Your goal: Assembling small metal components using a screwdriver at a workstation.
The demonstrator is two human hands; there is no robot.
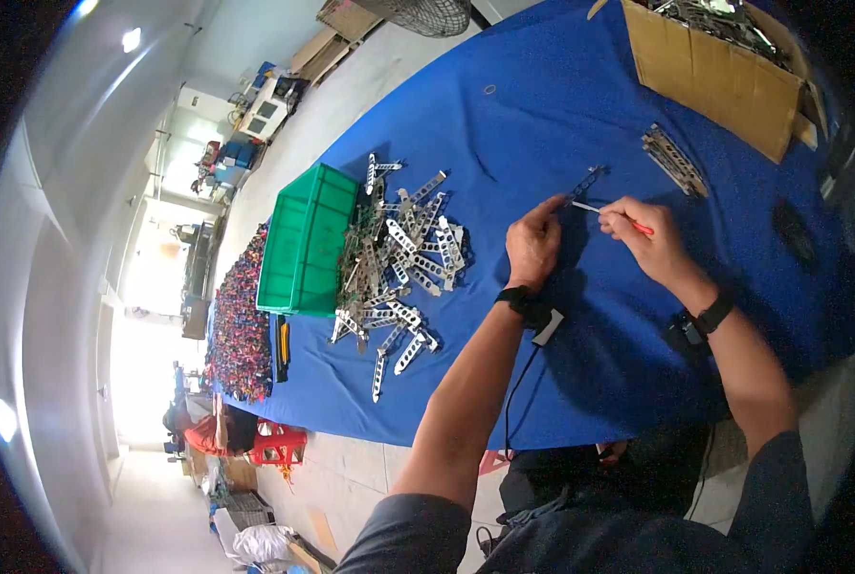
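My left hand point(532, 247) reaches over the blue-covered table, its fingers closed on the near end of a narrow metal strip with holes point(588, 182). The strip points away from me to the right. In my right hand point(645, 234) is a thin tool with a red handle and a pale shaft point(587, 207), which looks like a screwdriver. Its tip meets or lies very close to the strip beside my left fingertips; actual contact cannot be made out.
A pile of perforated metal strips point(403, 244) lies left, against a tipped green crate point(303, 239). A row of strips point(674, 161) sits right of my hands, near a cardboard box point(719, 81) of metal parts. Many small multicoloured pieces point(241, 335) cover the far left edge.
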